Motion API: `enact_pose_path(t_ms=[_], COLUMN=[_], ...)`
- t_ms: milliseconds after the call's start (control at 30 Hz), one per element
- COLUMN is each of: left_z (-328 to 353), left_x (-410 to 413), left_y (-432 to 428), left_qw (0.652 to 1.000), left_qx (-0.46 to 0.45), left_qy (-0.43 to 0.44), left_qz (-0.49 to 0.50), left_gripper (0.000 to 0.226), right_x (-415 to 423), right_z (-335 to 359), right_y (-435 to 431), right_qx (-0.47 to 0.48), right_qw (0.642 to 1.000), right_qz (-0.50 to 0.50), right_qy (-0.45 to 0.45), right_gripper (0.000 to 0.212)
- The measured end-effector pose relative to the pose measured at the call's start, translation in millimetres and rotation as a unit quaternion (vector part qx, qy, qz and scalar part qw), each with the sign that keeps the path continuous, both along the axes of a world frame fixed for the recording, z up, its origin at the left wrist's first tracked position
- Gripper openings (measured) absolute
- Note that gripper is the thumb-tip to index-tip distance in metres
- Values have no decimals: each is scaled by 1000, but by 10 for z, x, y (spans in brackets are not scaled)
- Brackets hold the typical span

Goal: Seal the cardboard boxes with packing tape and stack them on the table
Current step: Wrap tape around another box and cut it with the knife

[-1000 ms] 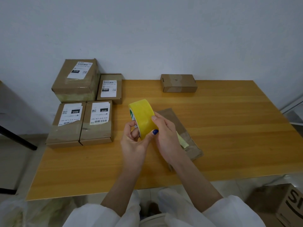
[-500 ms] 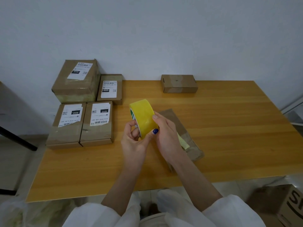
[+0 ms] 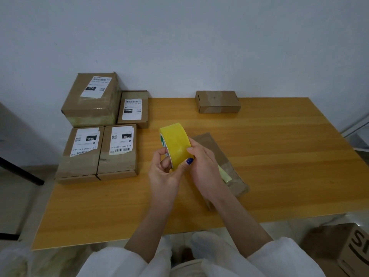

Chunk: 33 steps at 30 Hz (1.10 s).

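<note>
Packing tape roll (image 3: pixel 175 144), yellow with a green-and-white core edge, is being held on edge above the table (image 3: pixel 279 156) by both hands. The left hand (image 3: pixel 163 174) is gripping it, its fingers curling into the core while its blue-nailed thumb (image 3: pixel 189 161) is pressing on the outer yellow face. The right hand (image 3: pixel 203 168) is clasping the roll's right side, its fingertips lying on the yellow face just above that thumb.

A flat cardboard box (image 3: pixel 235 176) is lying on the wooden top beneath the right hand and wrist, and a strip of yellow tape (image 3: pixel 224 174) is showing on it beside the wrist. At the table's left end two labelled boxes (image 3: pixel 81 154) are sitting side by side and touching. Behind them a tall labelled box (image 3: pixel 90 98) and a slim labelled box (image 3: pixel 133 108) are standing against the wall. A small plain box (image 3: pixel 217 101) is resting at the far edge, well apart from the rest. White sleeves (image 3: pixel 279 256) are covering the upper forearms. A printed carton (image 3: pixel 339 248) is sitting on the floor at the lower right.
</note>
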<state>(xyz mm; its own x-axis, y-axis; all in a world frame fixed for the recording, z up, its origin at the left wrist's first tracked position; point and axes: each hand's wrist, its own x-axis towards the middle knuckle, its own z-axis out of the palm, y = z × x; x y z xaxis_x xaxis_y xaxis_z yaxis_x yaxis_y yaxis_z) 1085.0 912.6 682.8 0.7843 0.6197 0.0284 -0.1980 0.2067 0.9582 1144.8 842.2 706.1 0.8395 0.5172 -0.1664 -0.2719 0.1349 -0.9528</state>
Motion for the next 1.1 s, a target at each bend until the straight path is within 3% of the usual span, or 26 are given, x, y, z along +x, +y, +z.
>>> enact_pose_path(t_ms=[333, 567, 733, 900, 1033, 1100], left_z=[10, -4, -33, -34, -35, -40], left_x=[1, -10, -20, -24, -19, -6], left_y=[-24, -8, -18, -36, -34, -22], left_qw=[1000, 1000, 1000, 1000, 1000, 999], left_qx=[-12, -10, -9, -5, 3, 18], left_qy=[0, 2, 7, 11, 18, 30], left_qz=[4, 10, 12, 19, 21, 27], left_gripper=[44, 41, 40, 40, 39, 37], right_x=[-9, -11, -23, -13, -12, 3], right_z=[-7, -50, -63, -79, -17, 5], right_y=[12, 22, 33, 15, -22, -58], right_qx=[-14, -13, -3, -15, -10, -72], right_qw=[1000, 1000, 1000, 1000, 1000, 993], right_qz=[-14, 2, -15, -21, 19, 29], right_qy=[-10, -6, 6, 13, -18, -85], right_gripper=[29, 44, 33, 39, 39, 37])
